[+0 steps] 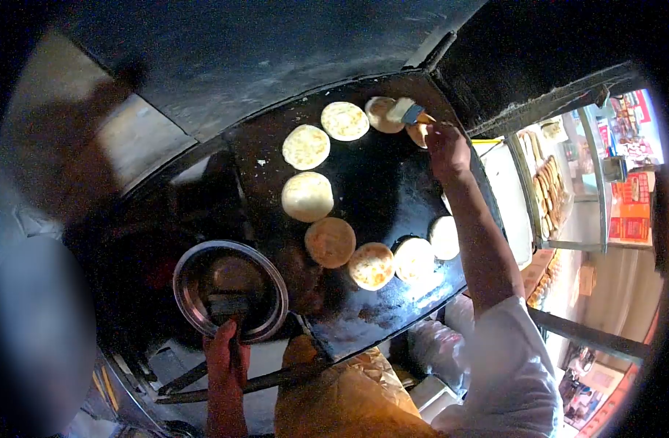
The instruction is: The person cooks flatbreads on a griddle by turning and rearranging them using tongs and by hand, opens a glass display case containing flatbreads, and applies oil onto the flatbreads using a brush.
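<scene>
The griddle [393,182] is black, glaring bluish white along its near edge. Several flatbreads [371,266] on it are cream blotched with golden brown; one is almost wholly tan. Over its far corner, the brush [406,111] shows pale bristles and a blue band. Left of it, the bowl [282,296] has a silver rim.

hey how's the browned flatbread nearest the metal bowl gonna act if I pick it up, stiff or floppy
The browned flatbread would probably hold as a fairly firm disc, since its face looks toasted and its outline round. It's likely light, being bread and narrower than the metal bowl. Lying flat on the griddle, it should slide rather than roll if pushed.
</scene>
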The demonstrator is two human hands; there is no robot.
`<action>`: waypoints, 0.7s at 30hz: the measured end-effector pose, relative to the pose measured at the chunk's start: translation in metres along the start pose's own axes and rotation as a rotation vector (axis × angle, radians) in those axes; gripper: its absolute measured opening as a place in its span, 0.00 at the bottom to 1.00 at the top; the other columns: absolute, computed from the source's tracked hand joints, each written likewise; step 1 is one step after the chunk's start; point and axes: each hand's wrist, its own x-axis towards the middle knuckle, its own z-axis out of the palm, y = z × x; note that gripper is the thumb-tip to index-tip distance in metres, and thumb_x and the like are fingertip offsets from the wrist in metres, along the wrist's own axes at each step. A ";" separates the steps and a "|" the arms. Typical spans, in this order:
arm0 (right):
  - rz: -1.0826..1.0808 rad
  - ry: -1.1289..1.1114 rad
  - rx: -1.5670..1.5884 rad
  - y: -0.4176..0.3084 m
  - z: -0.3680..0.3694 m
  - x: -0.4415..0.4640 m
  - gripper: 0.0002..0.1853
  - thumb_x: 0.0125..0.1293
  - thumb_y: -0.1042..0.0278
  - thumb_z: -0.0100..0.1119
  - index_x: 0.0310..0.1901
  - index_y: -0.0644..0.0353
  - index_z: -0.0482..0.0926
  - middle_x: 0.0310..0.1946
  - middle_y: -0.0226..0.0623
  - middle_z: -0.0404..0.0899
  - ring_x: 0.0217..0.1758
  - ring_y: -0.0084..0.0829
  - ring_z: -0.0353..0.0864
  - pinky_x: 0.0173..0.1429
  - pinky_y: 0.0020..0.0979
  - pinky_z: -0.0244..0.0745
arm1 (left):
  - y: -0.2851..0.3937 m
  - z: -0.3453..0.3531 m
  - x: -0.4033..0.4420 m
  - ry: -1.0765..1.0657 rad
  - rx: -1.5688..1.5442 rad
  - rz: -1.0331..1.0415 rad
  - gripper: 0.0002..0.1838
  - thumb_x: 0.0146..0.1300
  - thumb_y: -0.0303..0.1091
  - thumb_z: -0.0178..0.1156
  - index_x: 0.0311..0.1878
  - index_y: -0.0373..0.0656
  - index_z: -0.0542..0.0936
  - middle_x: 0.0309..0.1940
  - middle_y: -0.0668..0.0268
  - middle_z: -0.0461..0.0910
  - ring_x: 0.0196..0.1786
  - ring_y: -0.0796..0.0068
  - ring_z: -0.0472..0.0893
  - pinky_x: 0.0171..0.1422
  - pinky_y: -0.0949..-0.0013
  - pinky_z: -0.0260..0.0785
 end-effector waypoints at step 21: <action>0.545 0.247 1.169 -0.023 -0.188 -0.119 0.10 0.72 0.68 0.50 0.45 0.66 0.76 0.37 0.40 0.78 0.38 0.34 0.80 0.48 0.35 0.79 | -0.067 0.074 -0.058 -0.292 0.468 0.139 0.19 0.65 0.35 0.59 0.57 0.37 0.77 0.53 0.60 0.79 0.59 0.64 0.76 0.67 0.58 0.66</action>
